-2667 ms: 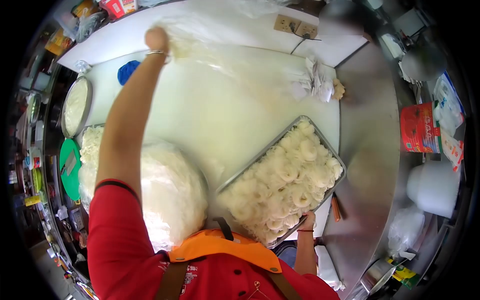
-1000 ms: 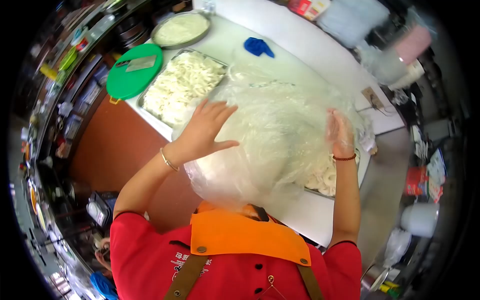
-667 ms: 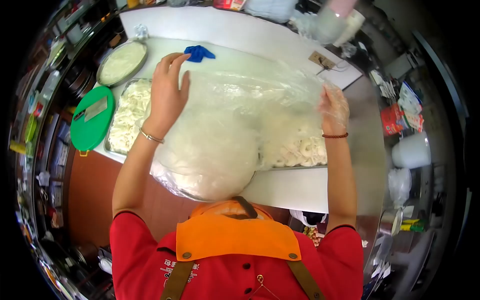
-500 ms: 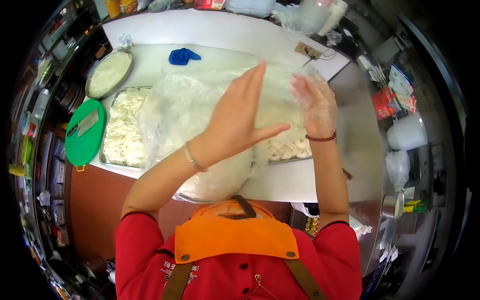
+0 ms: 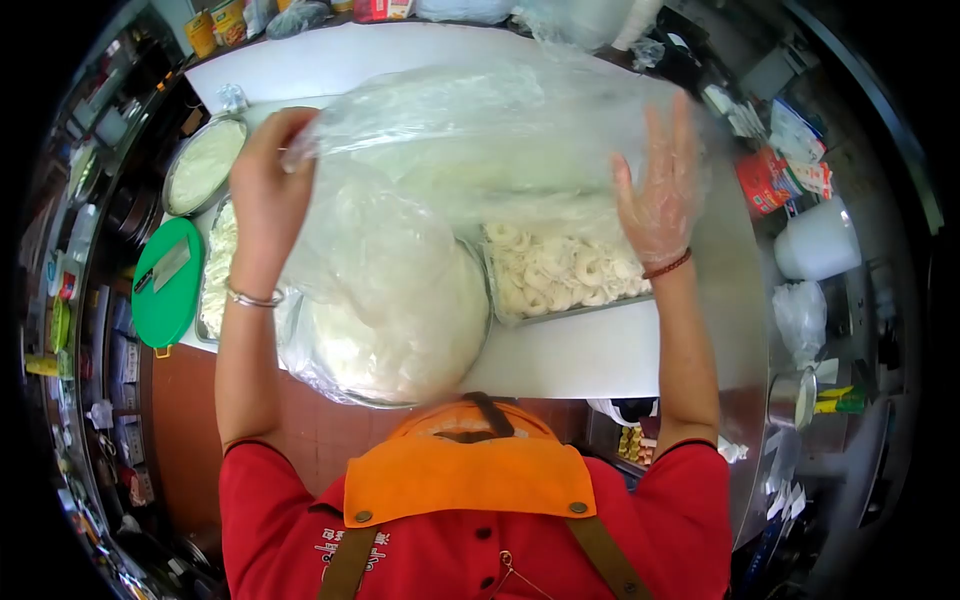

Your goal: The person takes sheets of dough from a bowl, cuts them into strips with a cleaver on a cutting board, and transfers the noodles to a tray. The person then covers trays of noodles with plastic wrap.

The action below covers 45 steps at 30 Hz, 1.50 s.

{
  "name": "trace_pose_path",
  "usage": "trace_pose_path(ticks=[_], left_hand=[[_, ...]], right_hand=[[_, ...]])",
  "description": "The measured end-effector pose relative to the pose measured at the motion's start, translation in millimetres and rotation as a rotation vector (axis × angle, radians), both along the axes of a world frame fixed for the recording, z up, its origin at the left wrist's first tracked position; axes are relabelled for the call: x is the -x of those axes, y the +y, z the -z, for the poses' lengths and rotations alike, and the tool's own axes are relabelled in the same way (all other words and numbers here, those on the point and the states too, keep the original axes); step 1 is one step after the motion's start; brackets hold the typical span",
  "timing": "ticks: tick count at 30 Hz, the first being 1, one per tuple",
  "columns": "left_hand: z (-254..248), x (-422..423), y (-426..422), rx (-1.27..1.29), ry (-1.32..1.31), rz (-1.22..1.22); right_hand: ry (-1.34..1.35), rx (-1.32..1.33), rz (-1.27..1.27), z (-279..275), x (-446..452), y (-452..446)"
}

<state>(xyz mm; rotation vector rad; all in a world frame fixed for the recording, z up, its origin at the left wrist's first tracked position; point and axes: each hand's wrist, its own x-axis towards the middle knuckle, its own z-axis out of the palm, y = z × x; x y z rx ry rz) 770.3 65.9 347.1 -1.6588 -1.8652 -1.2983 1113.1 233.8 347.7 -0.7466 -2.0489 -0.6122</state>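
A clear plastic sheet (image 5: pixel 450 110) is stretched across the counter between my two hands. My left hand (image 5: pixel 272 185) is closed, pinching the sheet's left edge. On the right, my right hand (image 5: pixel 657 190) has its fingers stretched upward and thumb apart, with clear plastic over it; whether this is the sheet or a glove I cannot tell. A large round pan of pale dough (image 5: pixel 400 335), partly under crumpled plastic, stands between my forearms. Beside it lies a tray of white ring-shaped pieces (image 5: pixel 560 272), its far part blurred beneath the sheet.
At the left are another tray of white pieces (image 5: pixel 219 265), a round pan with a pale filling (image 5: pixel 207 168) and a green cutting board (image 5: pixel 160 310) with a cleaver (image 5: pixel 172 264). Cans (image 5: pixel 228 22) and bags line the back ledge. A white bucket (image 5: pixel 820 243) stands at right.
My left hand has moved left and closed on the sheet's edge. The sheet is now spread wide, uncovering more of the round pan and the ring-piece tray. My right hand's fingers have straightened.
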Motion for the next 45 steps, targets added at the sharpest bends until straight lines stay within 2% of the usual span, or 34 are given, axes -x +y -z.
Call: trace_pose_path(ticks=[2,3,5,7,8,9,10,11,12,13,14,15,17,18,19,20,21,22,24,26,27,30,32,35,38,41,42,43,45], left_hand=[[-15.0,3.1,-14.5,-0.117,-0.056,-0.065],[-19.2,2.5,-19.7,-0.140,-0.137,-0.043],[-15.3,-15.2,-11.3,-0.217,-0.306,-0.017],[32.7,-26.3,19.2,-0.226,-0.396,0.090],[46.5,-76.9,34.0,-0.248,-0.798,0.248],[79.1,-96.8,51.7,-0.203,-0.528,0.373],[118.7,-129.8,83.1,-0.257,-0.871,0.485],[143.3,-167.6,112.5,-0.250,-1.167,0.459],[166.1,-200.2,130.1,-0.069,-1.164,0.397],[188.8,-232.8,147.8,0.117,-1.142,0.345],[220.1,-269.6,162.1,0.218,-0.898,0.241],[233.3,-295.7,155.0,0.198,-0.835,0.362],[238.1,-315.6,130.0,0.331,-0.844,0.594],[221.9,-305.1,102.4,0.490,-0.910,0.709],[201.9,-289.4,75.9,0.652,-0.974,0.821],[192.1,-279.2,64.7,0.754,-0.858,0.877],[182.5,-269.0,53.4,0.845,-0.733,0.937],[178.7,-262.8,48.5,0.858,-0.434,0.932],[174.9,-249.3,15.2,1.209,-0.502,0.865],[151.4,-235.7,-3.9,1.113,-0.522,0.842],[142.9,-235.7,-10.9,1.074,-0.535,0.834],[133.1,-247.1,1.9,0.412,-0.011,0.424],[138.1,-244.0,31.7,0.502,0.345,0.306],[186.2,-222.3,79.8,0.542,0.584,0.160],[223.5,-189.2,105.6,0.587,0.424,0.229],[215.0,-194.8,121.7,0.720,-0.290,0.187],[233.4,-196.0,130.3,0.417,-0.749,0.408],[225.0,-201.0,133.8,0.454,-0.892,0.421],[200.0,-212.1,140.0,0.521,-1.168,0.447]], right_hand=[[-0.219,-0.168,0.136,-30.6,-6.6,29.6],[-0.300,-0.215,0.099,-58.1,-14.6,57.1],[-0.208,-0.275,0.153,-104.6,-18.7,121.9],[-0.074,-0.229,0.093,-159.0,2.9,148.3],[-0.021,-0.196,0.004,-176.4,25.2,142.1],[0.024,-0.142,-0.131,-185.6,55.6,125.8],[0.037,-0.088,-0.261,-188.4,84.0,105.5],[0.029,-0.022,-0.396,-185.7,112.9,82.6],[0.006,0.056,-0.529,-176.6,139.4,59.1],[-0.046,0.120,-0.645,-163.7,163.0,36.4],[-0.122,0.200,-0.743,-141.7,186.3,8.9],[-0.224,0.278,-0.826,-110.7,206.9,-15.2],[-0.497,0.495,-0.946,-28.5,219.9,-57.9],[-0.640,0.627,-0.985,14.7,217.4,-73.1],[-0.709,0.423,-1.067,103.0,238.2,-77.2],[-0.612,0.768,-1.112,122.6,206.8,-85.5],[-0.966,0.527,-1.027,131.6,179.8,-82.1],[-0.971,0.456,-0.988,154.2,158.4,-74.3],[-0.927,0.708,-0.921,196.6,112.0,-48.3],[-0.907,0.984,-0.849,212.8,67.0,-14.4],[-0.887,1.016,-0.799,220.3,47.4,-1.5],[-0.826,1.066,-0.683,243.6,3.7,29.1],[-0.776,1.061,-0.634,265.5,-10.0,33.1],[-0.790,1.047,-0.563,268.0,-29.2,9.4],[-0.929,1.065,-0.455,195.3,-70.1,-37.2],[-0.141,0.425,-0.354,163.4,-112.9,-70.1],[-0.189,0.491,-0.257,153.0,-125.3,-65.1],[-0.234,0.556,-0.157,146.8,-135.2,-56.0],[-0.333,0.667,0.041,172.4,-145.9,-27.8]])
